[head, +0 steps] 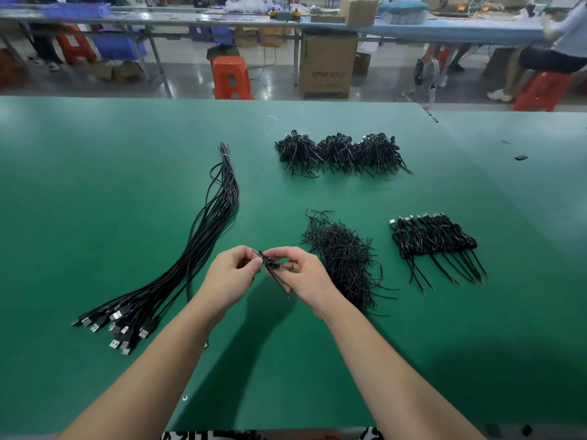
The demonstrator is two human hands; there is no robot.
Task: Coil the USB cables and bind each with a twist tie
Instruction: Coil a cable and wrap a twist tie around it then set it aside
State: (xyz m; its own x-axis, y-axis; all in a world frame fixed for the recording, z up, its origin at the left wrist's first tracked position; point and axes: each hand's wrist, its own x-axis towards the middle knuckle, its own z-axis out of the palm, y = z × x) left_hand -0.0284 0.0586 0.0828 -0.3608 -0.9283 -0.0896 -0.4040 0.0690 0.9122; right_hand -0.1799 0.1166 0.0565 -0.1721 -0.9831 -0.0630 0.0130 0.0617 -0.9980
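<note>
Green table (95,185), cable piles; stools (231,78) behind.

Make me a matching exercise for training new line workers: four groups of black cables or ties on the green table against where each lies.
Things:
1. Long bundle of uncoiled black USB cables
2. Loose heap of black twist ties
3. Neat row of coiled, tied black cables
4. Three piles of coiled black cables

Places:
A. far centre
B. right
C. left
D. just right of the hands

Pairs: 1-C, 2-D, 3-B, 4-A
</note>
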